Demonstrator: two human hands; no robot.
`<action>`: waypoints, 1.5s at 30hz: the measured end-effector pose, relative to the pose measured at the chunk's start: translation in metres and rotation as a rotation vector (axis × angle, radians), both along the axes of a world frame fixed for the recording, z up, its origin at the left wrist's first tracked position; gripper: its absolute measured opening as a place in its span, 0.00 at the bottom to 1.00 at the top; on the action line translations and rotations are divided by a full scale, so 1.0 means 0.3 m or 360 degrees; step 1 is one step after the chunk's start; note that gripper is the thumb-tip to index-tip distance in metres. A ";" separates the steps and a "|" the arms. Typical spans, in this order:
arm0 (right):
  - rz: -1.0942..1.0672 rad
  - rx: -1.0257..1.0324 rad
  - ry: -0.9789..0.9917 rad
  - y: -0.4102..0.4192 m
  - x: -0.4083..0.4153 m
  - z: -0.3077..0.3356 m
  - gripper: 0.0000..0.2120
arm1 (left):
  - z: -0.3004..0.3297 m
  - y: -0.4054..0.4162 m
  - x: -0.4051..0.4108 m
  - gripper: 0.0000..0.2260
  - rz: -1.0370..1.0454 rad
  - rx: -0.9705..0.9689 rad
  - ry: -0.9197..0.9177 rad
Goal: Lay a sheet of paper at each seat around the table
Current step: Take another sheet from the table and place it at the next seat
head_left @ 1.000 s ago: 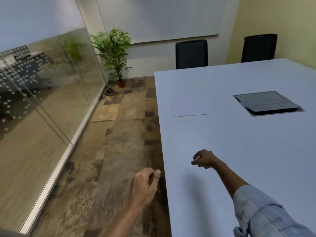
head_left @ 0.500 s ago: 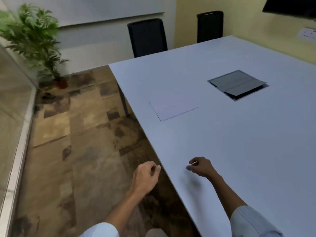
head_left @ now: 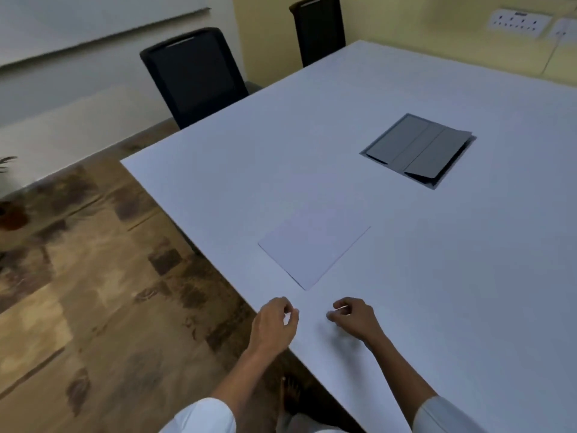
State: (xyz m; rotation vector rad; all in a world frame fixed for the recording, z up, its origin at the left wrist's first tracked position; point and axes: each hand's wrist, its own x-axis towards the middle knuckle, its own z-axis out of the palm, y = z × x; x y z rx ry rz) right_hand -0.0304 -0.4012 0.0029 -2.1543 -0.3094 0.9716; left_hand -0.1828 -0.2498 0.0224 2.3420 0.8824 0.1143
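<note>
One white sheet of paper (head_left: 312,248) lies flat on the big white table (head_left: 437,276), near its left edge and just beyond my hands. My left hand (head_left: 274,323) hovers at the table edge with its fingers curled and nothing visible in it. My right hand (head_left: 354,320) is over the tabletop a short way to the right, also curled. A thin pale sliver shows at its fingertips; I cannot tell what it is. Neither hand touches the sheet.
Two black chairs stand at the far end of the table, one at the left (head_left: 193,76) and one further back (head_left: 321,29). A grey cable hatch (head_left: 418,150) is set into the tabletop. Wall sockets (head_left: 518,21) are at the top right. Patterned brown floor lies left.
The view has swung right and closer, so the sheet now lies just ahead of my hands. My left hand has come from over the floor to the table edge beside my right.
</note>
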 end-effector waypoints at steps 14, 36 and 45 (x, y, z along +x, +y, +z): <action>-0.0723 -0.0223 0.0060 0.363 0.168 -0.050 0.22 | -0.153 0.542 0.462 0.32 -0.0939 0.0261 0.0750; -0.1654 -0.0091 -0.0099 0.538 0.011 -0.026 0.12 | -0.114 0.724 0.666 0.29 -0.0805 -0.0016 0.0346; -0.1982 0.0348 -0.0158 0.303 -0.170 0.104 0.08 | 0.046 0.649 0.826 0.04 -0.0687 -0.1194 0.0150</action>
